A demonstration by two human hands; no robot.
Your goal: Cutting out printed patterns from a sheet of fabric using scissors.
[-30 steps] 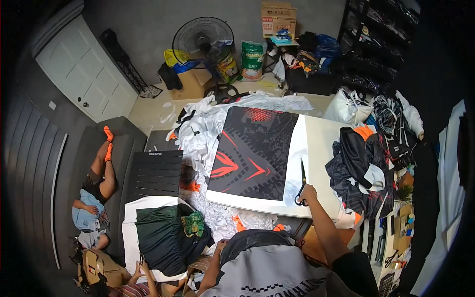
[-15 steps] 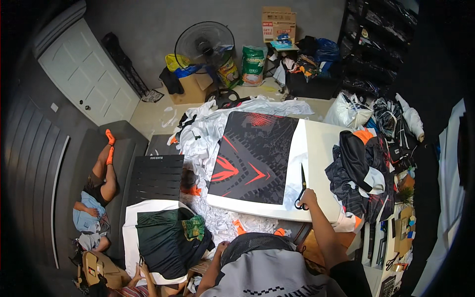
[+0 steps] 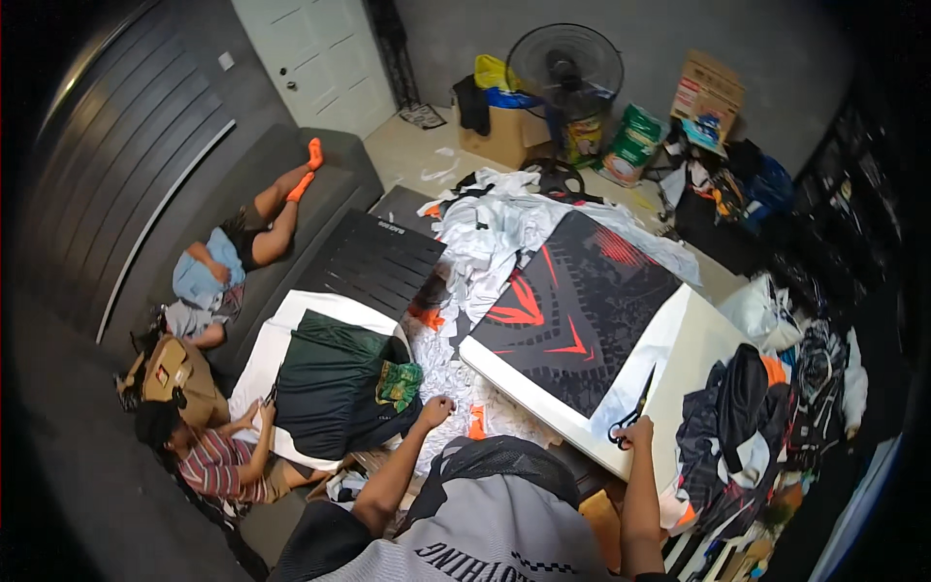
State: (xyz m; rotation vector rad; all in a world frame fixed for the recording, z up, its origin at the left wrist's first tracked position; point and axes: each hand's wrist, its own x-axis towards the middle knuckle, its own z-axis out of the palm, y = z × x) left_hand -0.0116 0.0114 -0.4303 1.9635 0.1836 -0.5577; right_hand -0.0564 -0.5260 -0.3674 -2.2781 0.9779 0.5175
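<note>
Black scissors (image 3: 626,421) are gripped in my right hand (image 3: 638,433), at the near right part of the white table (image 3: 693,339). Their blades point away from me over a white strip of the printed fabric piece (image 3: 543,320). This piece lies flat, black and dark grey with red marks. My left hand (image 3: 439,409) hovers left of the table's near corner, above a heap of white fabric scraps (image 3: 441,373). Its fingers are curled, and nothing shows in them. A pile of dark garments (image 3: 742,412) rests on the table's right side.
At left, another person (image 3: 223,461) works with a tool at a second table bearing dark green fabric (image 3: 335,383). Someone in orange socks lies on the grey sofa (image 3: 335,150). A black fan (image 3: 564,73), a cardboard box (image 3: 499,136) and a white sack (image 3: 761,310) stand farther back.
My view has swung left, so the scene sits tilted and farther right. My left hand has lifted from beside my waist, out over the scraps. The scissors stay in my right hand.
</note>
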